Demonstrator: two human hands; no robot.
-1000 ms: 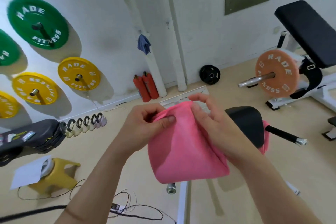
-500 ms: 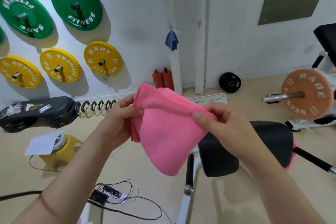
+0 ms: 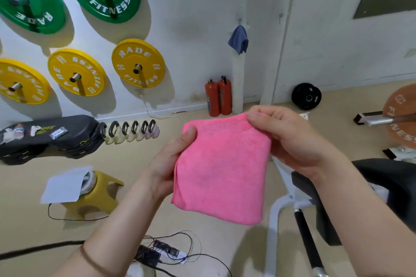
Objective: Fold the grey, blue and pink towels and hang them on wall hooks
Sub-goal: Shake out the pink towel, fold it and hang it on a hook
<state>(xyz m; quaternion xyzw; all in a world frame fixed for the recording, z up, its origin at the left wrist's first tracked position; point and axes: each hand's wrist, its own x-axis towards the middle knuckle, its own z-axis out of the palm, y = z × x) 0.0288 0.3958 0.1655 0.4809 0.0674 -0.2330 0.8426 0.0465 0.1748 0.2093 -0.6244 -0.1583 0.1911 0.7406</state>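
Over a gym's tan floor point(image 3: 139, 164), the left hand point(image 3: 167, 164) pinches the folded pink towel's point(image 3: 221, 168) left edge and the right hand point(image 3: 290, 137) grips its top right corner, holding it up between them, while far beyond them a blue towel point(image 3: 238, 39) hangs on a wall hook point(image 3: 240, 20).

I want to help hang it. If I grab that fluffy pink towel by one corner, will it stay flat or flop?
Probably flop: the folded pink terry towel hangs limp below the left hand and right hand pinching its top corners. It seems light, since fingertips alone hold it. Its fuzzy nap likely won't slip.
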